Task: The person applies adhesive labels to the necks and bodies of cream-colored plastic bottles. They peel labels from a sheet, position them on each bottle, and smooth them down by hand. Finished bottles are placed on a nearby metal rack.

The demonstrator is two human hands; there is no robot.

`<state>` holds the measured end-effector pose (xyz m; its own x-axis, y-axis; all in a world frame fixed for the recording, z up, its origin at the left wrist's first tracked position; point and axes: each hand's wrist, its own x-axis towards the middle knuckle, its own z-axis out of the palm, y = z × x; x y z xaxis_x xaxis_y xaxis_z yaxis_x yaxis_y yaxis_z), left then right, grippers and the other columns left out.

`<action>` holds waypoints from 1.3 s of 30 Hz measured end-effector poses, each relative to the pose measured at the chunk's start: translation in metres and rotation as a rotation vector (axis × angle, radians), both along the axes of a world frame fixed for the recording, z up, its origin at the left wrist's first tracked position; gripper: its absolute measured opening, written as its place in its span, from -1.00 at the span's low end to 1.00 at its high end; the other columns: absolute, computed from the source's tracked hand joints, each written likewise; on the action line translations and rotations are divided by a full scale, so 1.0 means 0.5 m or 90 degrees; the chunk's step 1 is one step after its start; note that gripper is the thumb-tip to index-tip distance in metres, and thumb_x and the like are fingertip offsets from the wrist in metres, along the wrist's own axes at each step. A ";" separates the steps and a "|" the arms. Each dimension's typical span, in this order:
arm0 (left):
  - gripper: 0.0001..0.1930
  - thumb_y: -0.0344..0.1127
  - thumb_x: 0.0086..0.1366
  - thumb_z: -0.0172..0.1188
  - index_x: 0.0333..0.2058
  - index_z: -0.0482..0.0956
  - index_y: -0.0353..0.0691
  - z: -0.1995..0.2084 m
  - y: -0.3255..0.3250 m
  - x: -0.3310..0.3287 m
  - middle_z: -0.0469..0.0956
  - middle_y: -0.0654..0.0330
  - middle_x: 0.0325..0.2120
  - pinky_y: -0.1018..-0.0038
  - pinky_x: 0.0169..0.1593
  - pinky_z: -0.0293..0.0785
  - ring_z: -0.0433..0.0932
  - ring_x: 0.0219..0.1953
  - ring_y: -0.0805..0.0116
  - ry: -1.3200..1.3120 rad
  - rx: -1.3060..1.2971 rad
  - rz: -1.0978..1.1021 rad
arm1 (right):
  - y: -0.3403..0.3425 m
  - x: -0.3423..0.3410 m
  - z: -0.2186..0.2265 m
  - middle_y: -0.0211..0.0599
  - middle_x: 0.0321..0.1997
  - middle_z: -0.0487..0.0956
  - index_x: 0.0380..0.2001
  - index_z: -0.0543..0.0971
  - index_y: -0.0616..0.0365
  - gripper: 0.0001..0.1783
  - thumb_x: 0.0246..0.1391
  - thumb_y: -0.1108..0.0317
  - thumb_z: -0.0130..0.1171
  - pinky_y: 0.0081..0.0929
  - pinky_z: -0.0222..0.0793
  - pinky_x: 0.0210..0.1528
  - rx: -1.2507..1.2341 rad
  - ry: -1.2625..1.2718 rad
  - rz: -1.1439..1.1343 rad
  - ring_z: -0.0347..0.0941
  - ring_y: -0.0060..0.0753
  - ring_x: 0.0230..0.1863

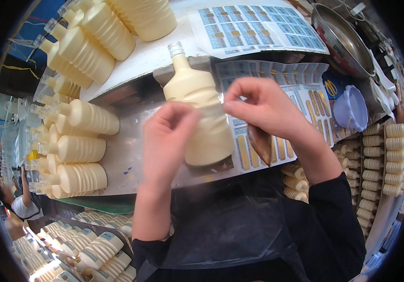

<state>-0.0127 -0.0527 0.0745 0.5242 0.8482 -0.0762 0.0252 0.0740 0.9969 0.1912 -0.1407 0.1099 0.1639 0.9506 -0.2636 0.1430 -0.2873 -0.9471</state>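
Note:
A cream plastic bottle (pixel 206 141) with a clear threaded neck lies on the work surface in front of me, its neck pointing away. Across its ribbed middle runs what looks like a clear film strip (pixel 206 111), faint against the bottle. My left hand (pixel 170 138), slightly blurred, pinches at the strip's left end over the bottle's left side. On the other side my right hand (pixel 264 107) is closed in a pinch at the strip's right end. Below the right hand, a brown pointed flat piece (pixel 260 144) lies on a sheet of gold and blue labels (pixel 317 101).
More label sheets (pixel 253 28) lie on the raised white shelf (pixel 164 54). Cream bottles (pixel 87 117) are stacked at the left and stand at the far left. A lilac bucket (pixel 350 109) and a large metal pan (pixel 342 40) are at the right. Labelled bottles (pixel 101 249) fill the lower left.

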 end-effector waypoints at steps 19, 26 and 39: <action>-0.78 -0.42 0.43 0.24 -0.01 0.50 -0.27 -0.116 0.095 0.028 0.55 0.25 -0.15 0.55 -0.01 0.51 0.52 -0.12 0.53 -0.260 -0.237 0.133 | 0.151 -0.040 -0.046 -0.36 -0.47 0.60 -0.38 0.62 0.33 -0.79 0.10 0.35 0.25 -0.58 0.42 -0.34 0.036 -0.237 -0.044 0.49 -0.62 -0.42; -0.72 -0.45 0.41 0.26 0.04 0.48 -0.29 -0.126 0.091 0.028 0.54 0.20 -0.09 0.50 0.04 0.54 0.54 -0.09 0.49 -0.307 -0.258 0.134 | 0.151 -0.037 -0.050 -0.21 -0.50 0.65 -0.36 0.66 0.38 -0.71 0.01 0.30 0.26 -0.44 0.51 -0.31 0.038 -0.214 -0.060 0.56 -0.52 -0.41; -0.73 -0.44 0.43 0.23 0.06 0.49 -0.29 -0.135 0.083 0.034 0.55 0.20 -0.07 0.49 0.09 0.51 0.53 -0.05 0.49 -0.302 -0.232 0.158 | 0.134 0.012 -0.064 -0.52 -0.47 0.59 -0.34 0.63 0.24 -0.75 0.23 0.25 0.33 -0.72 0.34 -0.46 0.008 -0.036 -0.058 0.43 -0.79 -0.49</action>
<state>0.0044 -0.0112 0.0072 0.3639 0.9117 -0.1906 -0.4731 0.3572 0.8053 0.1972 -0.0736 0.0780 0.2636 0.9343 -0.2399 0.1703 -0.2898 -0.9418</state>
